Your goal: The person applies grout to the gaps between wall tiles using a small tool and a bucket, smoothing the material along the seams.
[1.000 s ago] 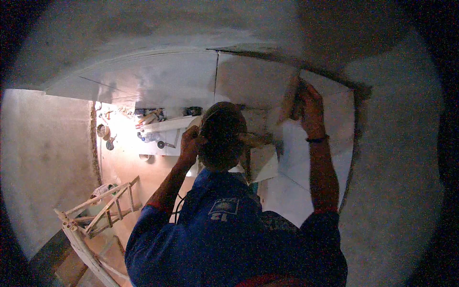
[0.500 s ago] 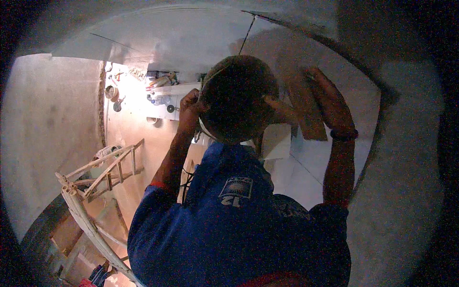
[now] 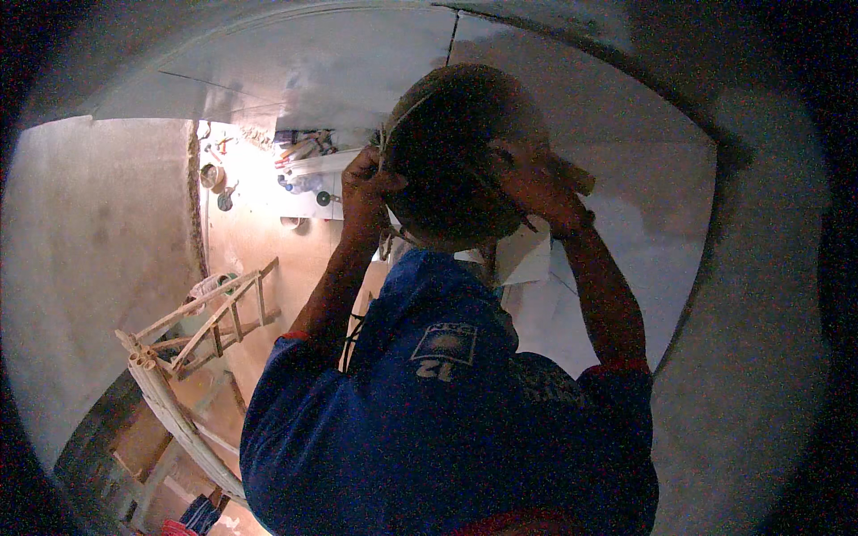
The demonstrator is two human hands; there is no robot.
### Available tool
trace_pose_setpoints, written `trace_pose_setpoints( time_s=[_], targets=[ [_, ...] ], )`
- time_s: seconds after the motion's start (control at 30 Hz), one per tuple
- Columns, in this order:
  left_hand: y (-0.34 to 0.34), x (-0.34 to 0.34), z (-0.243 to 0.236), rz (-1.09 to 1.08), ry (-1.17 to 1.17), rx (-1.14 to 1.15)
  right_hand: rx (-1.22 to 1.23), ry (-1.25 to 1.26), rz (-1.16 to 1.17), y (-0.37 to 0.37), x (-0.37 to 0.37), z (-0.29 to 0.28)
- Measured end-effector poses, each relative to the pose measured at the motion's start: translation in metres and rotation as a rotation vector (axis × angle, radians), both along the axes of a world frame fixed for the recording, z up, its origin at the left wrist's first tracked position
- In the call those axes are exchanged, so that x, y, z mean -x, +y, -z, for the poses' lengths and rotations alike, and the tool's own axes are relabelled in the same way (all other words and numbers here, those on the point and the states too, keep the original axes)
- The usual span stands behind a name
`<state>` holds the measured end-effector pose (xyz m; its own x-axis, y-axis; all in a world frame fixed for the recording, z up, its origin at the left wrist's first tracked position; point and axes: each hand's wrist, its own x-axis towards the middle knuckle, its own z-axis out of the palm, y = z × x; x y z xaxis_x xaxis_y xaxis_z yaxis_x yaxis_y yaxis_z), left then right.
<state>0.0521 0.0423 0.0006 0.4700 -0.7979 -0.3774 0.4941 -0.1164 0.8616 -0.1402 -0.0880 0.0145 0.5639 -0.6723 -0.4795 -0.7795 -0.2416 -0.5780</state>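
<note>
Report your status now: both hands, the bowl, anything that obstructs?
Left hand grips dark bowl by rim. Right hand over it, wooden board beside hand. Shadow obscures bowl's inside.

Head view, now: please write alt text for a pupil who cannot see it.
A person in a blue shirt grips the rim of a dark round bowl with the left hand, while the right hand reaches over its other side, seemingly with a flat wooden piece. Large pale panels lie beyond; a wooden frame of poles shows at lower left.
</note>
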Motion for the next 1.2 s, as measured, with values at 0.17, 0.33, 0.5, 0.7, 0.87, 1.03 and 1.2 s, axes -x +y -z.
trace_pose_setpoints(
  time_s=[0.17,0.33,0.5,0.7,0.87,1.03,1.2],
  targets=[
    [-0.003,0.005,-0.005,0.093,-0.231,-0.018,0.22,-0.304,-0.233,-0.006,0.002,0.107],
    [-0.004,0.008,-0.012,0.148,-0.398,-0.072,0.206,-0.296,-0.149,0.008,-0.011,0.113],
    [-0.003,0.009,-0.02,0.123,-0.246,-0.045,0.091,-0.273,-0.175,0.011,-0.003,0.113],
    [0.0,0.011,-0.007,0.189,-0.324,-0.106,-0.053,-0.274,-0.194,0.011,0.007,0.114],
    [-0.004,0.014,-0.012,0.27,-0.389,0.011,-0.162,-0.285,-0.204,0.008,0.009,0.111],
    [-0.004,0.012,0.009,0.328,-0.498,0.014,-0.296,-0.292,-0.193,-0.007,0.011,0.099],
    [-0.008,0.011,0.008,0.357,-0.565,-0.003,-0.435,-0.3,-0.173,-0.015,0.02,0.08]
  ],
)
